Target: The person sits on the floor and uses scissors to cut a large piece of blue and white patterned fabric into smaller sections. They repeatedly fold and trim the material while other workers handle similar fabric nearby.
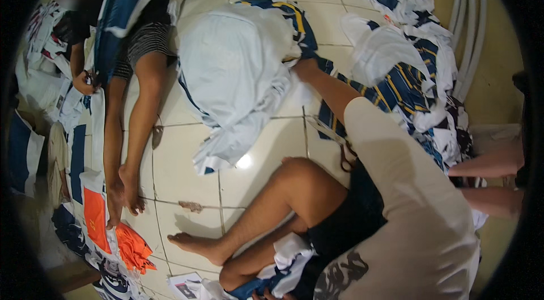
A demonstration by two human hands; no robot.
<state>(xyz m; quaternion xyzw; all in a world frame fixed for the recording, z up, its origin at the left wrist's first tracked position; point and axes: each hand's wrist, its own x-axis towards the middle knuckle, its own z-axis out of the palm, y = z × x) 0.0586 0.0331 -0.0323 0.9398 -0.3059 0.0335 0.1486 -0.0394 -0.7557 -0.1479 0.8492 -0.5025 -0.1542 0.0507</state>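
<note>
Pale tiled floor [184,170]; white cloth heap [232,62], rumpled, navy-edged; right hand [306,68], left hand [273,295]: grips unclear.

White cloth [232,62] heaped on tiles [184,178], blue-white cloth [292,260] bunched against leg [246,271]

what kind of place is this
Probably a garment workroom: heaps of fabric pieces by the wall, a large white cloth bundle on the tiled floor, and scissors lying nearby.
</note>
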